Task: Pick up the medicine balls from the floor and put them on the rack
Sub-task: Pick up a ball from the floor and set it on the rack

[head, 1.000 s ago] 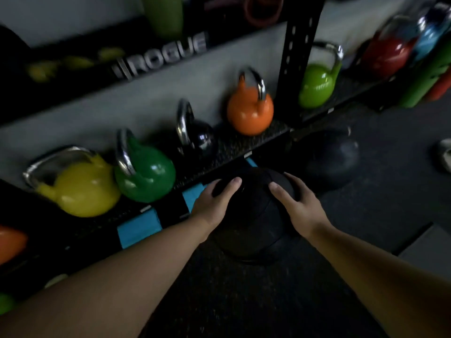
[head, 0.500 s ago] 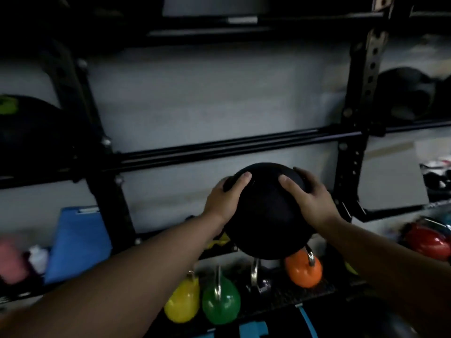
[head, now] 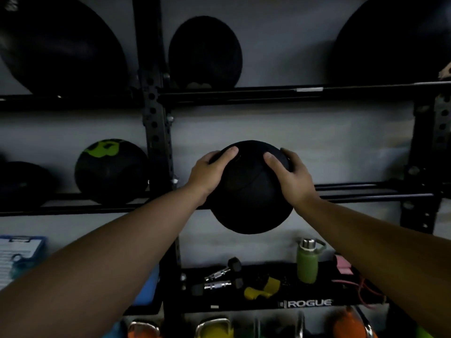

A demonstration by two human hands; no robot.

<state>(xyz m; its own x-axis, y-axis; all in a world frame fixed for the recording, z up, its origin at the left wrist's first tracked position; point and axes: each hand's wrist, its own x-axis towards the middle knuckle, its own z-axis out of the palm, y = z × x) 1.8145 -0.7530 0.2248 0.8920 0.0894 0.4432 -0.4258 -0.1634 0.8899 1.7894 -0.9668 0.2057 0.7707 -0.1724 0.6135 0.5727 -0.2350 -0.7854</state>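
A black medicine ball (head: 249, 198) hangs in the air in front of the black rack, level with the middle shelf rails (head: 366, 193). My left hand (head: 210, 172) grips its upper left side and my right hand (head: 290, 176) grips its upper right side, fingers curved over the top. The ball's lower half hangs below the rails; whether it touches them I cannot tell. The stretch of rail to the right of the ball holds nothing.
A ball with green marking (head: 109, 172) sits on the middle shelf left of the rack upright (head: 156, 132). More black balls (head: 205, 52) fill the top shelf. Below are small dumbbells (head: 219, 276), a green bottle (head: 307, 264), a clipboard (head: 17, 254) and kettlebells (head: 212, 328).
Both hands have lifted the ball from the floor by the kettlebells up to the middle shelf. The view has tilted up from the floor to the upper shelves.
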